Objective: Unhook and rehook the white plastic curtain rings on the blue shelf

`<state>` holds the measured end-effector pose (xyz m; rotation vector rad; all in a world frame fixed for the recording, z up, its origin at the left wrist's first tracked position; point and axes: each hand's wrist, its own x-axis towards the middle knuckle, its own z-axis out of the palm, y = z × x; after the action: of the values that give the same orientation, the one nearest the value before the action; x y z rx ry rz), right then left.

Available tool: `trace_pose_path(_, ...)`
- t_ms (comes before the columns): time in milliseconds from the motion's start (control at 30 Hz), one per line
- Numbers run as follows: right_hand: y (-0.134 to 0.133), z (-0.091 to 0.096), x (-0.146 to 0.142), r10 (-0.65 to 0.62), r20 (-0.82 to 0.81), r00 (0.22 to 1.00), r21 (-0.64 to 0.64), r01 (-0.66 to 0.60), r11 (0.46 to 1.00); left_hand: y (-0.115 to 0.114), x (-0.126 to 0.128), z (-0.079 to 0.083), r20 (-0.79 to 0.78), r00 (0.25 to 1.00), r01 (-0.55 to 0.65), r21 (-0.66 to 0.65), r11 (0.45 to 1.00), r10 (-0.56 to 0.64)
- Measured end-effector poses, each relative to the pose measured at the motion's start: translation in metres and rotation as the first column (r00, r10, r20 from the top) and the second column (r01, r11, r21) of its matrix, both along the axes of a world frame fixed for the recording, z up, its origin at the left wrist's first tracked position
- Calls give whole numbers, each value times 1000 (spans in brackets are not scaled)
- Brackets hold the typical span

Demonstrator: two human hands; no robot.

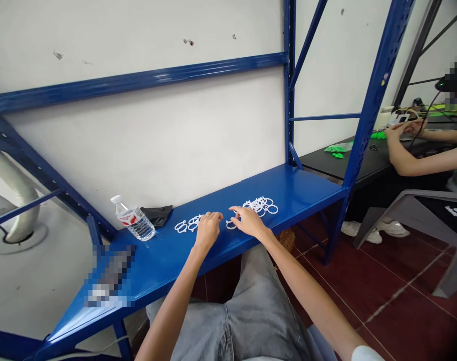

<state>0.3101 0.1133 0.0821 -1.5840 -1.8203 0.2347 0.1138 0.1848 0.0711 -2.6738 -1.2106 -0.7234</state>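
Observation:
Both my hands hover palm-down over a blue steel shelf (228, 193), among loops of white plastic rings. My left hand (208, 230) has its fingertips at the right end of a small cluster of rings (189, 223); whether they hold one, I cannot tell. My right hand (249, 221) stretches out with fingers apart, holding nothing. It lies just in front of a larger tangled heap of rings (260, 205). Partly covered by that hand, a single ring (230, 225) lies on the shelf between my hands.
A plastic water bottle (134, 219) lies on the shelf beside a black cloth (158, 214), and a pixelated object (110, 273) sits nearer. Blue uprights and a white wall close the back. At right, a co-worker's hands (405, 129) work at a black table.

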Motion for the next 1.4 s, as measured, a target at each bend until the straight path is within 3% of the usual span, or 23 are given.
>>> trace_pose_path(100, -2, -6, -11, 25, 117, 993, -82, -15, 997, -8, 1, -1, 82, 996, -7, -114, 994, 16)
trace_pose_path(233, -1, -14, -21, -5, 225, 974, -112, 31, 993, -18, 10, -3, 108, 986, -83, -323, 943, 124)
trace_pose_path(433, 6, -18, -14, 27, 144, 989, -46, -21, 999, -24, 24, 2, 60, 970, -187, -431, 883, 235)
trace_pose_path(700, 3, -17, -15, -85, 127, 988, -41, 91, 995, -21, 31, -2, 87, 932, -286, -417, 863, 351)
trace_pose_path(800, 3, -15, -17, -152, 156, 976, -66, 164, 984, -25, 29, -8, 205, 926, -225, -372, 900, 316)
trace_pose_path(933, 1, -10, -17, -165, 203, 965, -128, 194, 973, -31, 29, -13, 303, 937, -63, -338, 939, 172)
trace_pose_path(1000, -1, -8, -16, -132, 214, 968, -127, 161, 979, -32, 31, -11, 282, 950, -26, -354, 935, 133)
trace_pose_path(1100, -2, -4, -15, -79, 226, 971, -96, 103, 990, -31, 35, -6, 201, 965, -84, -376, 923, 169)
trace_pose_path(1267, -2, -3, -13, -198, 212, 957, -88, 220, 971, -30, 42, -1, 72, 964, -218, -339, 915, 257)
trace_pose_path(1400, -1, -3, -9, -240, 178, 954, -119, 263, 957, -34, 53, 2, 90, 967, -186, -381, 906, 236)
